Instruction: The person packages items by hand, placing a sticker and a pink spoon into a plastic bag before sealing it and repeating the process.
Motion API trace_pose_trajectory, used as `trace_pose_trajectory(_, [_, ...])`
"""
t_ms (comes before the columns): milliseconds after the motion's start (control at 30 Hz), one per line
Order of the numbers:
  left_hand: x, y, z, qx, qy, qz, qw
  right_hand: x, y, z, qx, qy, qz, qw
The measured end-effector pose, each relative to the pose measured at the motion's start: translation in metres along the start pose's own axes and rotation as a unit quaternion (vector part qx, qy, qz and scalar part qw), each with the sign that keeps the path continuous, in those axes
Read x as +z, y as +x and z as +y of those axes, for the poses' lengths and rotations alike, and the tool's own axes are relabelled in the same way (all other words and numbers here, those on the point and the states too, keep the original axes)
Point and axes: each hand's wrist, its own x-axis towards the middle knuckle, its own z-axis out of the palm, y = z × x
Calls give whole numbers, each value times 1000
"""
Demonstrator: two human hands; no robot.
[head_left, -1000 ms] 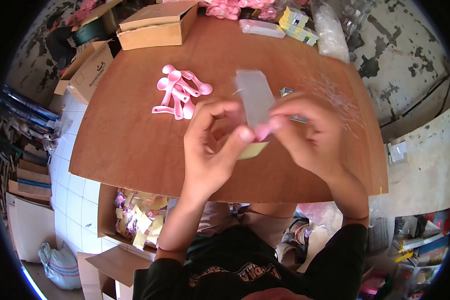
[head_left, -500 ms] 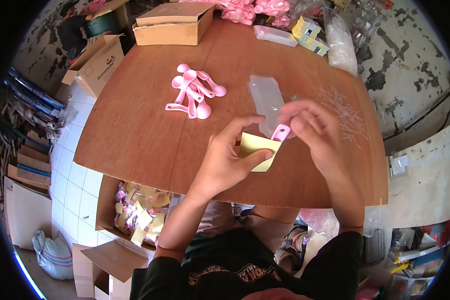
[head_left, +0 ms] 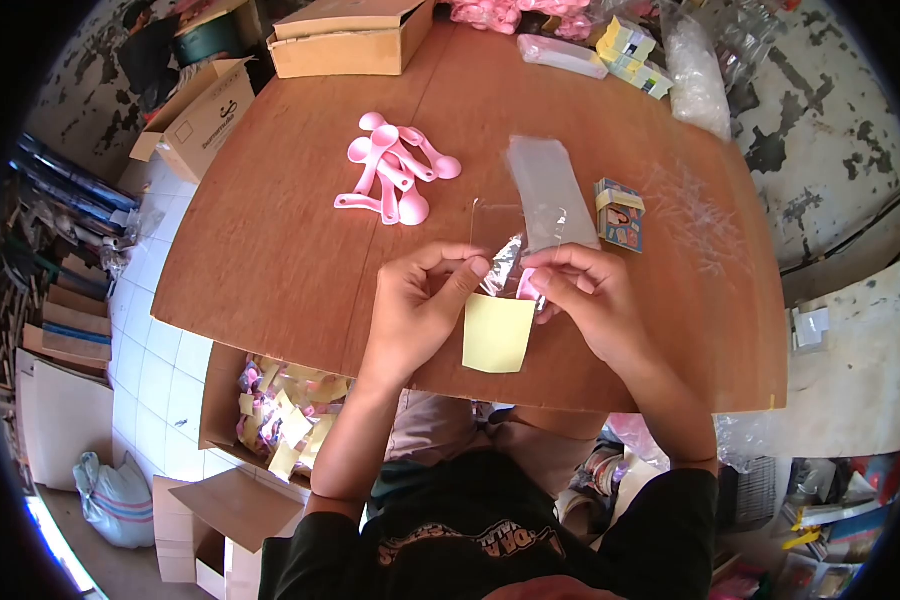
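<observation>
Between the two grips, over the surface [head_left: 270, 270] near edge, bag [head_left: 498, 240] pinched by left hand [head_left: 415, 305], spoon [head_left: 526, 286] at its mouth pinched by right hand [head_left: 588, 300], card [head_left: 497, 335] just below, carton [head_left: 220, 400] of filled packs [head_left: 280, 425] far under left grip

Black long-sleeved shirt, white chest print.

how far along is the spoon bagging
Done: the cardboard box below the table edge holds many packets with yellow cards. In hand: the left hand pinches a clear bag above a yellow card, and the right hand holds a pink spoon against it. Left: a pile of loose pink spoons and a stack of empty bags.
</observation>
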Motion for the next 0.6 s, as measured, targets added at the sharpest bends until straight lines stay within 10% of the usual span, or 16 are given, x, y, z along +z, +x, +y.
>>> trace_pose_trajectory(600, [-18,-8,5,33,43,-18,998,-7,6,12,-100,27,-62,993])
